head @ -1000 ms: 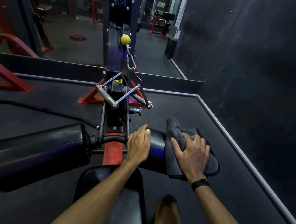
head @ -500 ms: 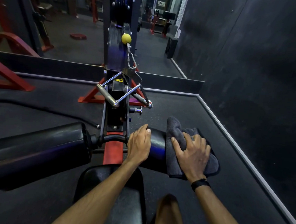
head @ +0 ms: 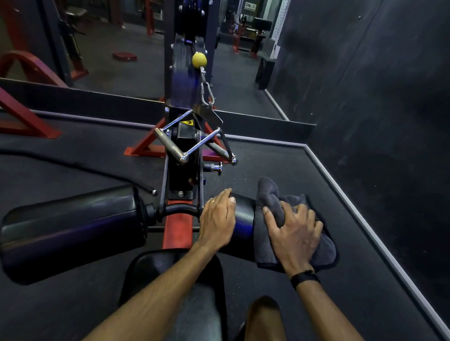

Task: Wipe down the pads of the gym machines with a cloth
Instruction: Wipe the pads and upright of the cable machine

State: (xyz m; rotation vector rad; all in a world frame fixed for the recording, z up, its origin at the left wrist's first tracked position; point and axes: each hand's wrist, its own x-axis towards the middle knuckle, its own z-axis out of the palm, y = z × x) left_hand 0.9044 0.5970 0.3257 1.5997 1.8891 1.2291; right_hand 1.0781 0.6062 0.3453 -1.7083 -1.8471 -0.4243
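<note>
A dark grey cloth (head: 271,197) is draped over the outer end of the right black roller pad (head: 243,224) of a cable row machine. My right hand (head: 293,235) lies on top of the cloth with its fingers spread and curled into the fabric, pressing it onto the pad. My left hand (head: 217,220) rests over the inner end of the same pad, fingers wrapped over its top. The left roller pad (head: 73,227) sticks out on the other side. The black seat pad (head: 175,280) lies below my forearms.
A chrome V-grip handle (head: 191,142) hangs from a cable with a yellow ball (head: 199,60) ahead. Red frame legs (head: 146,147) stand on the black rubber floor. A dark wall (head: 394,101) is close on the right. A loose cable (head: 74,165) lies at left.
My right hand's fingers have bunched the cloth a little more on the pad. My left hand stays on the pad's inner end.
</note>
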